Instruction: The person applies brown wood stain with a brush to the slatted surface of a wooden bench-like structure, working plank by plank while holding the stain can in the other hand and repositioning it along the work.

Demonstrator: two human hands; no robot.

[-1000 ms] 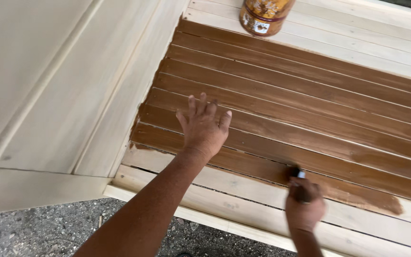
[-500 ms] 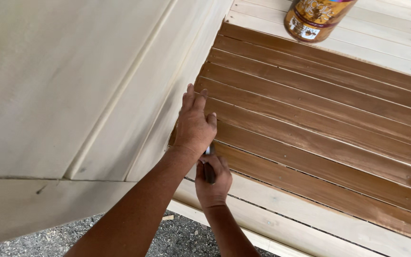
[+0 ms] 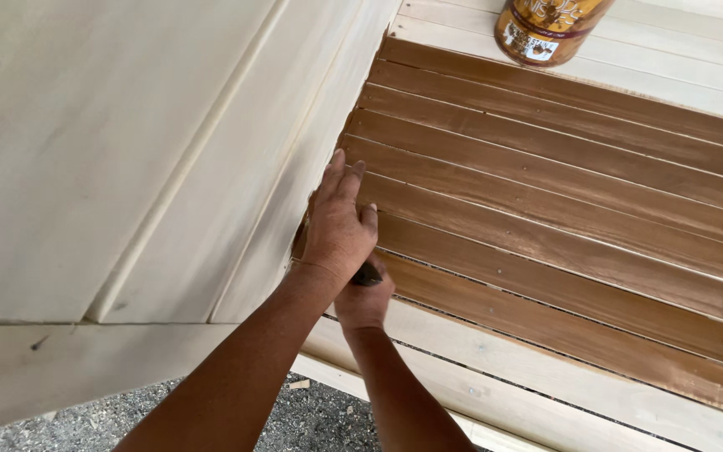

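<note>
Brush point(image 3: 367, 274) looked light and stiff, probably slick with stain, so best gripped by its dark handle, which the right hand point(image 3: 364, 303) was clamped around at the slats' point(image 3: 546, 209) left end, left hand point(image 3: 338, 228) flat above, holding nothing.

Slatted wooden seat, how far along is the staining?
Done: most middle slats look brown. In hand: the right hand grips a dark brush handle at the left end, under the left hand. Left: the front slats and back slats beside the can remain pale.
</note>
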